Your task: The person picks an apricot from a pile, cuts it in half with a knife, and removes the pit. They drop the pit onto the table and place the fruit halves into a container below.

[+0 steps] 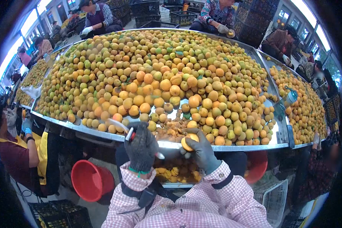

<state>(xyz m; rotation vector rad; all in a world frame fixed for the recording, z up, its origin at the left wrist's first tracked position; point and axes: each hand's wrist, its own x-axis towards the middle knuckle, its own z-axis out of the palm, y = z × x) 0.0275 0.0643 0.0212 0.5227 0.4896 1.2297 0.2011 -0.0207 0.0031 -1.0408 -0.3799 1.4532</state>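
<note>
My left hand [142,147], in a black knit glove, is closed around a small knife [117,124]. A bit of red shows at its grip, and the pale blade points up and left past the table edge. My right hand [204,150], in a grey glove, pinches an apricot [189,142] with its yellow cut face showing. Both hands hover at the near rim of the metal table [174,144], which bears a large heap of apricots [167,81]. Brown scraps [170,131] lie just beyond my hands. Below them, a tray holds cut apricot pieces [174,174].
A red bucket [92,180] stands at lower left, and another red bucket [257,165] at right beside a white crate [275,201]. A lidded bottle [289,98] stands on the table's right side. Several co-workers sit around the tables. Black crates [146,8] are stacked behind.
</note>
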